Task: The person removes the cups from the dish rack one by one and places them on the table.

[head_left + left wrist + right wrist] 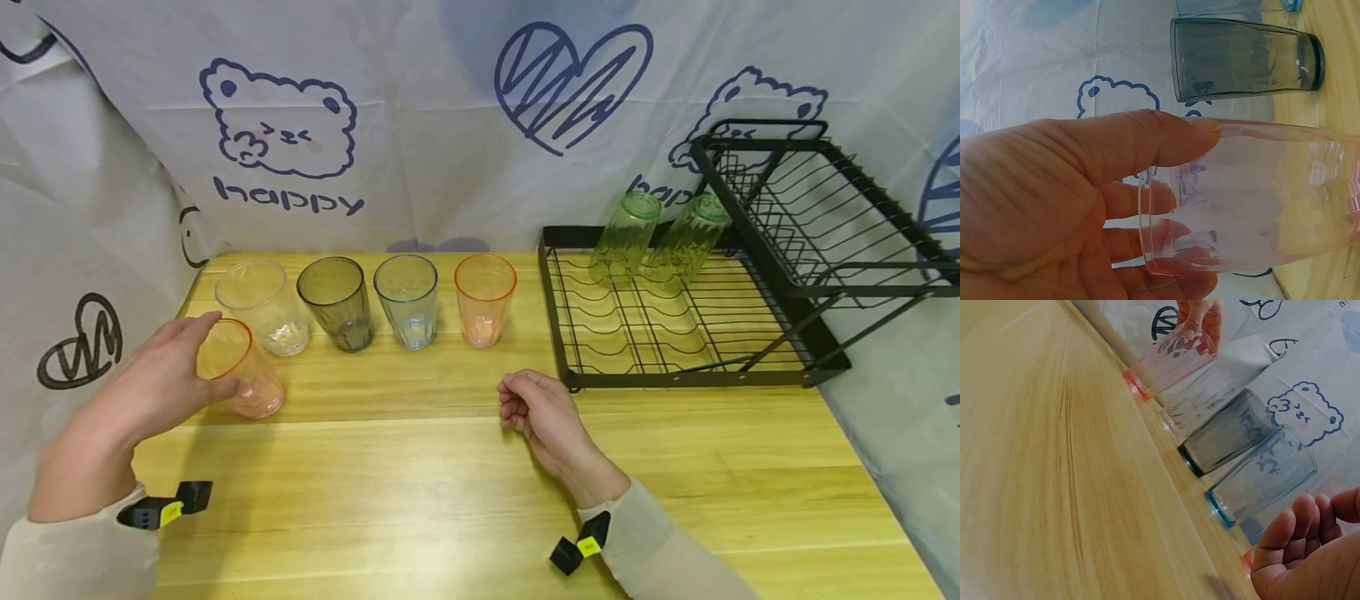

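At the left of the table, my left hand (168, 375) holds a pink drinking glass (258, 390) by its upper part. In the left wrist view the thumb (1166, 139) lies along one side of this glass, and the other fingers show on its far side. The glass stands upright, its base at the tabletop. Behind it is a clear glass (285, 329), followed to the right by a grey glass (341, 312), a blue glass (408, 308) and another pink glass (486, 304). My right hand (543, 421) hangs loosely curled, holding nothing, in front of the rack.
A black wire dish rack (555, 308) stands at the back right, with a raised upper tier (847, 192). Two green glasses stand upside down in it, a left one (626, 237) and a right one (690, 237). A printed white cloth (427, 125) hangs behind the wooden table (360, 500).
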### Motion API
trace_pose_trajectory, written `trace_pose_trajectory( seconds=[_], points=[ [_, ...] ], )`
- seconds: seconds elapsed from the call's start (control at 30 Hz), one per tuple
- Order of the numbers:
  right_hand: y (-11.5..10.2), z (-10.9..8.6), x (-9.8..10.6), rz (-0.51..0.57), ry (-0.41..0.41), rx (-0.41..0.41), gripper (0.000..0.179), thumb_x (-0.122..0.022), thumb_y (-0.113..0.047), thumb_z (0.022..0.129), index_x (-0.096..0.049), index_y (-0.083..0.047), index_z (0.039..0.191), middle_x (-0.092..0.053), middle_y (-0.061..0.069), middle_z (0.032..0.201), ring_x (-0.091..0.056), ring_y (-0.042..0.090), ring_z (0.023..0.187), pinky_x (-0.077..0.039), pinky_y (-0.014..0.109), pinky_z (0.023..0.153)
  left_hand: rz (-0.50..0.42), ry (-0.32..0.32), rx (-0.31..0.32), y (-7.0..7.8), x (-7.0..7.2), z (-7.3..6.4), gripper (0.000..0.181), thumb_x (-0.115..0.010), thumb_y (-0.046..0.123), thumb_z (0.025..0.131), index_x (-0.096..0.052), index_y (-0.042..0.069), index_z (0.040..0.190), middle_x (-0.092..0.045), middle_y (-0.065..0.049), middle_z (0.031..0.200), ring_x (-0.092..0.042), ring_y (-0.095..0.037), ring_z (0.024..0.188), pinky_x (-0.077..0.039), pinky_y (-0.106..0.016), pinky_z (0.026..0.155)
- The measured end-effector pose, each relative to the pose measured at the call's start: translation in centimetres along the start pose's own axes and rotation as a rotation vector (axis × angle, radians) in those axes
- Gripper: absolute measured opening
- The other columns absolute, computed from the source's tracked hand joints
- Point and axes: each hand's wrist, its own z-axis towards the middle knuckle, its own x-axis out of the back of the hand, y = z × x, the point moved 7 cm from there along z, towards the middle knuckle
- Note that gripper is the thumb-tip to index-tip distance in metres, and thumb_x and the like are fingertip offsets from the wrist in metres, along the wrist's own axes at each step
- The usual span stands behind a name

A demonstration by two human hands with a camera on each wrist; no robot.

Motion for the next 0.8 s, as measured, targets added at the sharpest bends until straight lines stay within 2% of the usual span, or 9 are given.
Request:
trace_pose_trajectory(
  seconds=[0.5,0.67,0.8],
  points=[
    [-0.3,0.0,0.2,0.012,-0.005,0.004,0.02,-0.054,-0.011,0.107,-0.064,0.003,0.096,-0.064,0.007,0.09,-0.059,0.014,0.071,-0.055,0.024,0.063,-0.002,-0.007,0.001,0.0,0.0,-0.2,0.112,-0.079,0.038,0.093,-0.007,-0.008,0.165,-0.013,-0.048,0.16,-0.019,-0.07,0.142,-0.021,-0.084,0.11],
    [-0.5,0.0,0.3,0.018,-0.008,0.011,0.02,-0.054,-0.01,0.106,-0.064,0.002,0.096,-0.064,0.007,0.089,-0.059,0.013,0.071,-0.056,0.024,0.064,-0.014,0.028,-0.016,0.5,0.2,-0.4,0.112,-0.077,0.041,0.095,-0.005,-0.007,0.165,-0.013,-0.047,0.161,-0.018,-0.07,0.144,-0.021,-0.083,0.111],
    [-0.7,0.0,0.4,0.028,-0.006,0.013,0.019,-0.054,-0.01,0.106,-0.064,0.002,0.095,-0.064,0.006,0.088,-0.059,0.013,0.07,-0.056,0.023,0.063,-0.045,0.097,-0.018,1.3,0.8,-1.0,0.104,-0.069,0.045,0.101,-0.007,-0.008,0.165,-0.015,-0.046,0.162,-0.018,-0.07,0.144,-0.02,-0.083,0.112]
  ],
)
